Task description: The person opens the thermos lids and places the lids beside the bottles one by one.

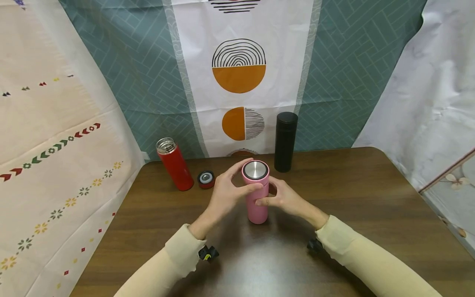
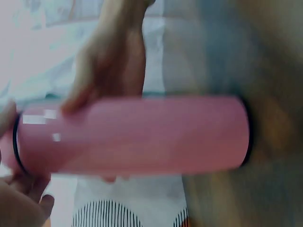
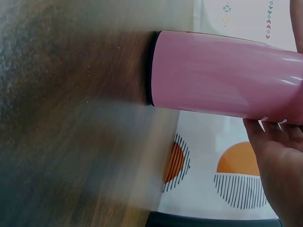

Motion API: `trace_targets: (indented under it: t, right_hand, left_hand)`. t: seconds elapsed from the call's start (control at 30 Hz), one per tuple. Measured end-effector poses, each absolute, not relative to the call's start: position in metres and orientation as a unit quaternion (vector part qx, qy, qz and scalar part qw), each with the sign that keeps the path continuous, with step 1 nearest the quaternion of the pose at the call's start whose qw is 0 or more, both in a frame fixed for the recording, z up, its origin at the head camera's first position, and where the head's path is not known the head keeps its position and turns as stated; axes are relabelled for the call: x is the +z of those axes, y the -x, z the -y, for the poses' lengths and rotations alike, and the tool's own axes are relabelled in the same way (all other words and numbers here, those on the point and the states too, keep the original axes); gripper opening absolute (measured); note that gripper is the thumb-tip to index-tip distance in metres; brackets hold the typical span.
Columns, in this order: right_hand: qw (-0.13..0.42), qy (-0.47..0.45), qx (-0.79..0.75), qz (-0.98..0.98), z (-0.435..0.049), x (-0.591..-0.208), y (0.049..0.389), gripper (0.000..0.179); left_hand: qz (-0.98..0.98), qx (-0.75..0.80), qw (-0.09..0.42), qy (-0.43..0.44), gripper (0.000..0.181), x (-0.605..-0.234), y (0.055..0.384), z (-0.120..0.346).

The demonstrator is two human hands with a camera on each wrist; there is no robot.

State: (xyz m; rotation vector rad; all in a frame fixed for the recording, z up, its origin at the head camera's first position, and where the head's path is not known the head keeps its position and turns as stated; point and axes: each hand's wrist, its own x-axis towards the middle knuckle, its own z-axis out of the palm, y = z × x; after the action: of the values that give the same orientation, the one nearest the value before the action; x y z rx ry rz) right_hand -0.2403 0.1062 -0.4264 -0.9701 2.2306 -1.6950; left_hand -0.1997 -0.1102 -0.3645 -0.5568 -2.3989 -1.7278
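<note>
Both hands are on a pink vacuum flask, which stands upright with a steel-topped lid. My left hand grips the lid end, thumb across the near side. Lower down, on the body, my right hand holds the flask from the right with its thumb in front. In the left wrist view the blurred pink flask lies across the picture, left fingers round its lid. The right wrist view shows the dark-rimmed base of the flask; whether it touches the table cannot be told.
An open red flask leans at the back left, its steel mouth uncovered. Beside it a red-and-black lid lies underside up on the wooden table. A black flask stands at the back right, before the patterned curtain.
</note>
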Motion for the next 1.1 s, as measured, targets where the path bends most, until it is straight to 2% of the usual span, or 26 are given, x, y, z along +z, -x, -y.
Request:
trace_targets:
  t: [0.07,0.23,0.3,0.37,0.57,0.63,0.8,0.87,1.1]
  right_hand:
    - [0.086,0.326,-0.568,-0.751,-0.106,-0.426,0.241,0.063]
    - [0.093,0.321,-0.568,-0.752,-0.106,-0.425,0.241,0.063]
    - [0.097,0.319,-0.569,-0.752,-0.106,-0.426,0.241,0.063]
    - [0.098,0.318,-0.569,-0.752,-0.105,-0.427,0.241,0.064]
    - [0.082,0.328,-0.572,-0.748,-0.105,-0.429,0.239,0.064]
    - [0.078,0.328,-0.572,-0.748,-0.105,-0.430,0.239,0.063]
    - [0.088,0.323,-0.575,-0.747,-0.105,-0.428,0.240,0.064]
    - [0.092,0.321,-0.576,-0.746,-0.105,-0.428,0.241,0.063]
    - [0.086,0.324,-0.573,-0.747,-0.105,-0.428,0.239,0.062]
  left_hand:
    - [0.798,-0.570,0.061,0.187,0.070,-0.363,0.199,0.110]
    - [0.764,-0.595,-0.041,0.248,0.070,-0.355,0.213,0.124]
    - [0.754,-0.600,-0.065,0.260,0.069,-0.355,0.217,0.128]
    - [0.754,-0.601,-0.054,0.259,0.067,-0.357,0.217,0.128]
    - [0.802,-0.560,0.061,0.199,0.069,-0.366,0.199,0.112]
    - [0.809,-0.552,0.060,0.193,0.072,-0.365,0.197,0.111]
    - [0.768,-0.594,-0.027,0.238,0.071,-0.357,0.207,0.123]
    - [0.753,-0.608,-0.043,0.248,0.068,-0.356,0.211,0.125]
    - [0.778,-0.589,0.036,0.216,0.070,-0.363,0.204,0.114]
